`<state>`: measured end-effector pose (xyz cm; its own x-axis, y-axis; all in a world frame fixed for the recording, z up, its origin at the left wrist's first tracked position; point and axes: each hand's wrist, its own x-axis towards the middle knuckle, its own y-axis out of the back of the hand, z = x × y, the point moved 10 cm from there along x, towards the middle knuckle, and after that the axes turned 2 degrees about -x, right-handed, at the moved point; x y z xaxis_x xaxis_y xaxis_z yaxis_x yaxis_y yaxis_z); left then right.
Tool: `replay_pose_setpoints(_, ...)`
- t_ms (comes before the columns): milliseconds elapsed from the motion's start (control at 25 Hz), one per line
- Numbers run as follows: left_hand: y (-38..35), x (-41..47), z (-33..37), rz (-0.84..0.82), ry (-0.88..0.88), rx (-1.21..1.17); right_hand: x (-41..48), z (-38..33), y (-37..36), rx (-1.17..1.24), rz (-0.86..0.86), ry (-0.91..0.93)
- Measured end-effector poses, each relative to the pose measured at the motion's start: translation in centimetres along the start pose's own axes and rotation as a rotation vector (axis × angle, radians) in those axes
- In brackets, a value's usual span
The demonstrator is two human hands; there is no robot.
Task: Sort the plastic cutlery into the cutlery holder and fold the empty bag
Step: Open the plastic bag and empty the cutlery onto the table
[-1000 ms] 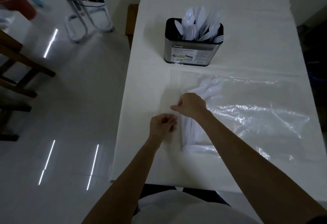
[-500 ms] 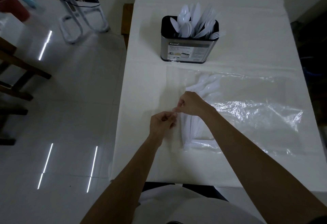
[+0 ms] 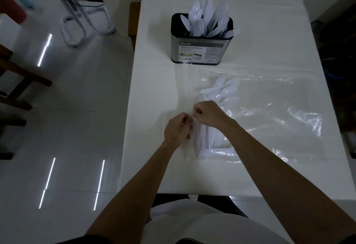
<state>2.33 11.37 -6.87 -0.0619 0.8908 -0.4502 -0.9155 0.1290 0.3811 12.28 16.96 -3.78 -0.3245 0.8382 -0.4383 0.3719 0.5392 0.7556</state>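
A clear plastic bag point(image 3: 269, 112) lies flat on the white table point(image 3: 154, 93). Inside it, near its left end, lie several white plastic spoons point(image 3: 223, 93). My left hand point(image 3: 178, 129) and my right hand point(image 3: 209, 113) meet at the bag's left edge, and both pinch the thin plastic there. A steel cutlery holder point(image 3: 200, 51) with a black rim stands farther back, filled with several white spoons and forks point(image 3: 209, 21).
The table's left edge runs down beside my left hand, with a glossy white floor point(image 3: 67, 128) beyond it. Dark wooden chair legs point(image 3: 17, 82) and a white metal frame point(image 3: 84, 24) stand on the floor at the left. A dark area borders the table's right side.
My two hands have come together at the bag's left edge. My left hand rose toward the right one, and both now pinch the plastic.
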Motion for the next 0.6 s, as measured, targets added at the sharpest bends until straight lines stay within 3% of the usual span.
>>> replay_pose_setpoints(200, 0.1, 0.0, -0.6, 0.047, 0.039, -0.065, -0.5, -0.7, 0.3, 0.014, -0.025, 0.053)
replay_pose_setpoints(320, 1.4, -0.1, -1.6, 0.160, 0.121, -0.126, -1.1, -0.1, 0.7, 0.068, -0.040, 0.043)
replay_pose_setpoints(600, 1.0, 0.3, -1.5, 0.103, 0.081, -0.103, -3.1, 2.3, 2.2, 0.148, 0.052, -0.018)
